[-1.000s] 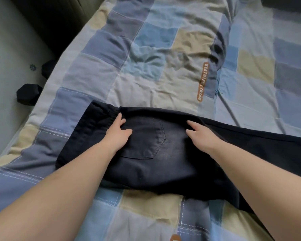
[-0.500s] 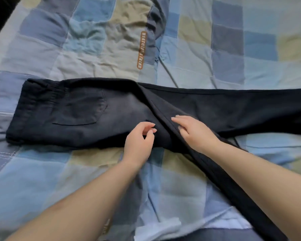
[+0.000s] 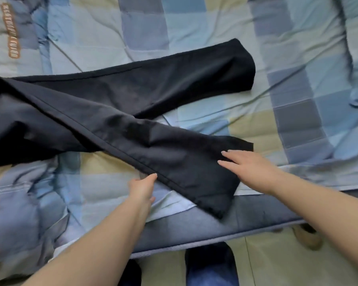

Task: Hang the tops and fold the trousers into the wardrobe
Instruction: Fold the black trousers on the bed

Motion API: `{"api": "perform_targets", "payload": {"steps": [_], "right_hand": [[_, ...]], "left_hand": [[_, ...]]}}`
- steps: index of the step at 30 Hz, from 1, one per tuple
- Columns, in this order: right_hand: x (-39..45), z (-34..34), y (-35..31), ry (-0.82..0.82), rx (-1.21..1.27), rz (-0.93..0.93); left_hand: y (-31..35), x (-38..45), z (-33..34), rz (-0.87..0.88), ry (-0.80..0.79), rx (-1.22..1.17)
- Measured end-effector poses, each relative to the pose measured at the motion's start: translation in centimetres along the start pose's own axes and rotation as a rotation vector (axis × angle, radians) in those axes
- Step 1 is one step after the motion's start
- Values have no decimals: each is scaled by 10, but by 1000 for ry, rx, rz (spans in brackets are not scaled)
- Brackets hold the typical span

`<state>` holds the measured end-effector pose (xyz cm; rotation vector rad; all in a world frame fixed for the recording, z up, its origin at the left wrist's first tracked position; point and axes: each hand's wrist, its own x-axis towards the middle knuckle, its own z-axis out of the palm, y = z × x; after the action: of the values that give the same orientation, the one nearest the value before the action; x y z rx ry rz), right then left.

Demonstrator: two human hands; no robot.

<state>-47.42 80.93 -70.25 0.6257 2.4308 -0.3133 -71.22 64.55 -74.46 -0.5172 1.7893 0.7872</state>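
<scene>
Trousers (image 3: 116, 112), black and soft, lie spread on the bed (image 3: 298, 112) in the head view, the only view there is: the waist end runs off the left edge of the picture, one leg stretches away to a hem at upper right, and the near leg slants down to the right, its hem at the bed's front edge. The two legs part in a narrow V, not yet stacked. The right hand (image 3: 250, 168) lies flat on the near leg close to its hem, fingers straight and slightly apart, pressing the cloth and gripping nothing. The left hand (image 3: 142, 188) reaches to the near leg's lower seam, fingertips touching or slipping under that edge; whether it pinches the cloth I cannot tell. The cloth looks like a light, limp woven fabric that creases readily and will sag wherever it is not supported, so it should be no weight to lift but will not keep a shape by itself. It seems neither slippery nor fragile. The sound places to take hold appear to be the hem and the side seam, where the doubled stitching gives a firmer edge, one hand at each so the leg swings over whole onto the far leg.
</scene>
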Motion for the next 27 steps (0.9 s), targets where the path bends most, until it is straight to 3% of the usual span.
{"api": "perform_targets", "payload": {"steps": [2, 7, 10, 14, 17, 19, 27], "right_hand": [[-3, 18, -2, -10, -66, -8], [-5, 61, 2, -90, -123, 58], [-2, 78, 5, 65, -66, 47], [1, 91, 20, 338, 208, 15], [-2, 58, 29, 475, 705, 294], [1, 29, 44, 558, 911, 403], [61, -89, 122, 920, 1121, 456]], "left_hand": [[-6, 1, 4, 24, -16, -29], [-24, -3, 26, -8, -242, -9], [-26, -7, 38, 45, -307, 62], [-2, -20, 61, 166, -305, -71], [38, -35, 84, 229, -271, -185], [76, -48, 102, 296, -267, -237], [227, -82, 167, 498, -272, -274]]}}
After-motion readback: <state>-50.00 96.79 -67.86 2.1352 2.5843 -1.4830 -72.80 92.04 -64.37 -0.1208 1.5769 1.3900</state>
